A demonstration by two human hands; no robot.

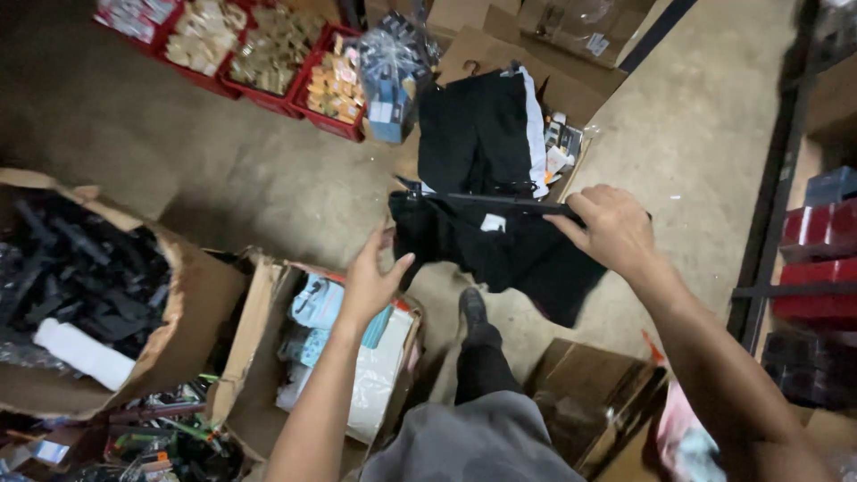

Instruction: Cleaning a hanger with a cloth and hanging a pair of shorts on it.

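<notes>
Black garment [518,259] on black hanger [509,203]: right hand [611,228] pinches the hanger for lift; left hand [370,278], fingers spread, steadies its edge above open cardboard box [259,339].

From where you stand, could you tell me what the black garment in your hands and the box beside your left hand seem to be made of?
The black garment looks like soft matte woven fabric: it hangs limp and folds. The open box looks like plain brown cardboard, with bent, worn flaps.

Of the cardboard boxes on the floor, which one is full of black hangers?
The large open cardboard box at far left, left of the left hand. It holds a heap of black hangers; the neighbouring box holds light-coloured packaged goods.
</notes>
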